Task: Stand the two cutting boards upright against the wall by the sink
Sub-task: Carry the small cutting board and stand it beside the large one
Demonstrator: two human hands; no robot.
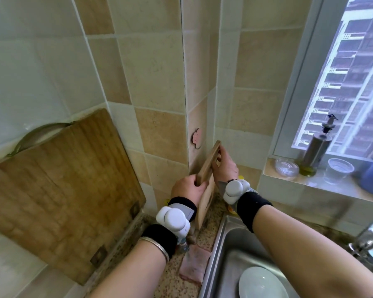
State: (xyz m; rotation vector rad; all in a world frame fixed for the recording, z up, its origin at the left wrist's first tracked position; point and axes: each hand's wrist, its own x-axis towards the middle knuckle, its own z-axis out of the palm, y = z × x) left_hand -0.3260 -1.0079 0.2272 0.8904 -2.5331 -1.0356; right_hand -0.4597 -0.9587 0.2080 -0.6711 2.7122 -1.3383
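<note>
Tiled wall point(159, 82): hands point(207, 177) grip board point(207, 164).

No readable text, brands or numbers anywhere. Only sign-like mark was a pink smiley sticker point(197, 137) on the tiled wall corner, just above the small cutting board point(207, 166). Dark stamps on the large cutting board point(58, 190) were illegible.

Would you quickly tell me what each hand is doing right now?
Left hand: closed on the near top edge of the small cutting board.
Right hand: closed on the same board's far top edge.
</note>
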